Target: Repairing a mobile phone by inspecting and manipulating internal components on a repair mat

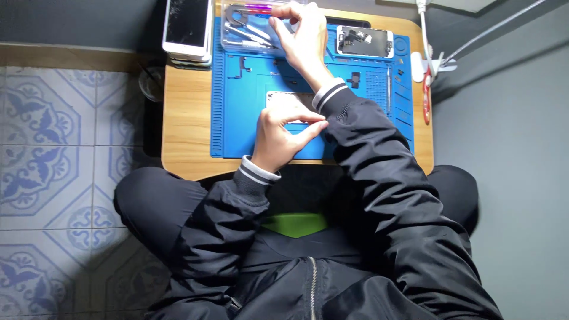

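reaching away from the body, the right arm in its black jacket sleeve with a white-striped cuff stretches across the blue rubber work mat [237, 118] to the far edge of the small wooden table [184, 130]. the right hand [303, 37] hovers with its wrist bent over a clear plastic tray of metal tools [246, 29]; its thumb and forefinger are drawn together in a pinch near a thin pink-handled tool [259, 8] lying at the tray's back edge, but whether the fingertips actually grip anything cannot be told from here. the other fingers curl loosely.

the left arm is bent close to the body, and the left hand [278, 136] rests near the middle of the mat with its fingers partly spread. its thumb and forefinger press on the near edge of a flat, pale rectangular phone panel [284, 101], which lies on the mat just beyond the knuckles; the hand steadies it rather than lifts it, and the right sleeve crosses over the panel's right end.

just beside the right hand, an opened phone body with exposed inner parts [364, 41] lies at the mat's far right corner. a stack of phones with dark screens [187, 26] sits on the table's far left corner, off the mat. a red-handled tool [426, 98] lies along the table's right edge.
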